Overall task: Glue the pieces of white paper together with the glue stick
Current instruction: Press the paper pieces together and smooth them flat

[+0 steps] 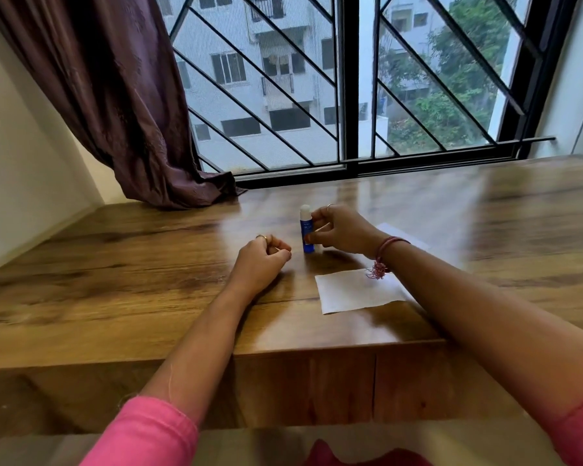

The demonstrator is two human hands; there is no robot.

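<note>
Pinching grip of the right hand (337, 230) holds an upright blue glue stick (306, 233) on the glossy wooden table (148, 264); the left hand (261, 255) rests curled, empty. Two flat white paper pieces (357, 290) (404, 235) lie nearby.

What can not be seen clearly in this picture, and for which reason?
- Second paper, head view: the right hand and wrist cover most of it.
- Glue stick: label too small and blurred to read; the right hand's fingers cover part of its side.
- Left hand: fingers curled, so the palm is hidden.
- Near paper: the right forearm covers its right corner.
</note>
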